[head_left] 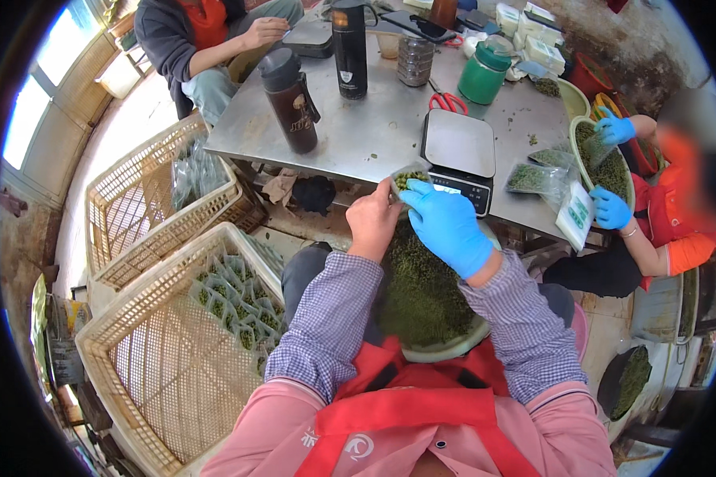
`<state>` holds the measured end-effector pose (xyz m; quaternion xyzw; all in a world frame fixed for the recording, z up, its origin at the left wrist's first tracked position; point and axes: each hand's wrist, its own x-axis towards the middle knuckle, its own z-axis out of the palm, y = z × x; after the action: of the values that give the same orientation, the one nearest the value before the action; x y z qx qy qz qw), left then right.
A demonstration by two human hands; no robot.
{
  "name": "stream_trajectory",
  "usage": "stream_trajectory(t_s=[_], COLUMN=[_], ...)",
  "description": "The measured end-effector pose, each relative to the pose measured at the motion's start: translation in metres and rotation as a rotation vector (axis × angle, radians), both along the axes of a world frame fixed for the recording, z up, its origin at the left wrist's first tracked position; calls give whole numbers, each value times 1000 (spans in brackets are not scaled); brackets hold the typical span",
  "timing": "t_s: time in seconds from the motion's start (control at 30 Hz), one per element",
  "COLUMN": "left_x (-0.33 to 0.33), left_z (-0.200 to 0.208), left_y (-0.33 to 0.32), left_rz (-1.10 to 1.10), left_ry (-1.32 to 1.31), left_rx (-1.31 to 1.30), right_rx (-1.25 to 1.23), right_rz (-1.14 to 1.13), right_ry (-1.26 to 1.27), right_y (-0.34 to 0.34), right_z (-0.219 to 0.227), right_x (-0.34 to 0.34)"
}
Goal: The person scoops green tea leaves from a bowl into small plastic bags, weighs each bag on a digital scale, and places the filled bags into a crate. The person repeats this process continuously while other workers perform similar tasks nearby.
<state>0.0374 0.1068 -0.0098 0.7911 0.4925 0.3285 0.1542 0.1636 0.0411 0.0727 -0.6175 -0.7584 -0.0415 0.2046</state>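
A small clear plastic bag [411, 176] of small green berries is held up in front of the scale. Bare and closed, my left hand [371, 222] pinches its left side. My right hand [447, 230], in a blue glove, closes on the bag's lower right side, its fingers partly hiding it. Below both hands, a wide pale basin [463, 343] between my knees holds a heap of loose green berries [426, 290]. Just beyond the bag, a digital kitchen scale [459, 145] sits at the near edge of the metal table [358, 139].
To my left, one plastic crate [159, 358] holds several filled bags [243, 298]; another crate [127, 238] stands behind it. Bottles [290, 99], red scissors [448, 102] and a green jar [485, 70] stand on the table. A gloved co-worker's hand [612, 208] is at the right, another person's hand [264, 32] far left.
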Motion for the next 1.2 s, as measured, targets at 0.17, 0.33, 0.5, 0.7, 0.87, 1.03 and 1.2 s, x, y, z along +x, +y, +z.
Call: stream_trajectory(t_s=[0.17, 0.33, 0.5, 0.7, 0.87, 1.03, 1.2], left_x=[-4, -2, -2, -4, 1, -7, -18], left_z=[1, 11, 0, 15, 22, 8, 3], left_y=[-3, -6, 1, -4, 3, 5, -2], left_rz=[-75, -71, -185, -62, 93, 21, -180], left_ry=[15, 7, 42, -20, -257, -355, -1038], left_rx=[86, 82, 304, -105, -315, -393, -721], right_rx=[-271, 15, -142, 121, 335, -195, 223], right_rz=[-100, -3, -100, 267, -442, -594, -560], right_ry=[-119, 48, 66, 474, 833, 808, 1147], right_y=[19, -10, 12, -17, -75, -45, -34], right_z=[-30, 4, -50, -22, -6, -28, 14], right_x=[-7, -8, -4, 32, 143, 230, 184])
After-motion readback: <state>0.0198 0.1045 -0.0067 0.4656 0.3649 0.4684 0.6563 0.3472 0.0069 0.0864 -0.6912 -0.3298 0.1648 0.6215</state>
